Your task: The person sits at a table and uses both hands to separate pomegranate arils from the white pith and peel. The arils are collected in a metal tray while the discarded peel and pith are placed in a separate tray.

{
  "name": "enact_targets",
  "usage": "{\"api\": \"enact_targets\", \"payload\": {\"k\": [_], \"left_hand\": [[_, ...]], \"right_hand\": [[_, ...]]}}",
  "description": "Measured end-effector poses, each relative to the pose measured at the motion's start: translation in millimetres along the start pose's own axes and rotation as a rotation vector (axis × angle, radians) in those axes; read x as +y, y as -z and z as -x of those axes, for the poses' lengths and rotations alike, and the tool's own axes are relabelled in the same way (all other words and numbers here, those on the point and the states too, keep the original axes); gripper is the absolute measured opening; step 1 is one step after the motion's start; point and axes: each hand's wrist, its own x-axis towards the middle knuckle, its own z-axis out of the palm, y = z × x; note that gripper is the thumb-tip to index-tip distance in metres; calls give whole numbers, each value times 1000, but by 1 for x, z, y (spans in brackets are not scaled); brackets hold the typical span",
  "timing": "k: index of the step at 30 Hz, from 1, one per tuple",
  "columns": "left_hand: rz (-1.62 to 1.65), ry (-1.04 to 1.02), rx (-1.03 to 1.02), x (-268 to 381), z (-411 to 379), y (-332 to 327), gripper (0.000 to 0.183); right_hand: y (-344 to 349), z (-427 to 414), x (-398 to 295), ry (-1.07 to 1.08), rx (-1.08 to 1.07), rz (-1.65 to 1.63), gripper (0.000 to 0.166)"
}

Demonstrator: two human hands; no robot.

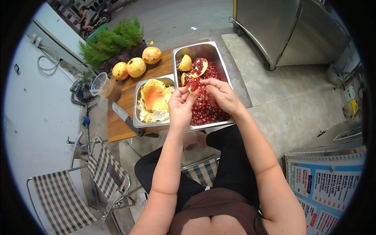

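Note:
My left hand [180, 104] pinches a broken pomegranate piece [194, 84] with red arils on it. The fingertips of my right hand [221, 93] press against the right side of the same piece. Both hands are over a deep stainless steel pan [223, 63], whose lower part is full of loose pomegranate arils [210, 113]. Toward its far end lie cut pomegranate chunks [199, 67] and a piece with yellow rind outward [185, 63]. Left of my left hand, a smaller steel pan [136, 116] holds pomegranate peels [155, 98] and pale membrane.
A knife [126, 117] lies on the wooden table [117, 132], its black handle toward me. Three whole pomegranates [136, 66], a plastic cup of brown drink [107, 88] and a feathery green plant [117, 41] stand beyond. Checkered folding chairs [61, 199], one bearing a phone [114, 174], are at left.

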Motion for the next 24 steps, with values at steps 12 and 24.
{"api": "enact_targets", "payload": {"k": [12, 24], "left_hand": [[-20, 4, 1, 0, -1, 4, 22], [-10, -50, -20, -3, 0, 0, 22]], "right_hand": [[-9, 2, -1, 205, 27, 156, 28], [-10, 5, -5, 129, -50, -61, 38]]}}
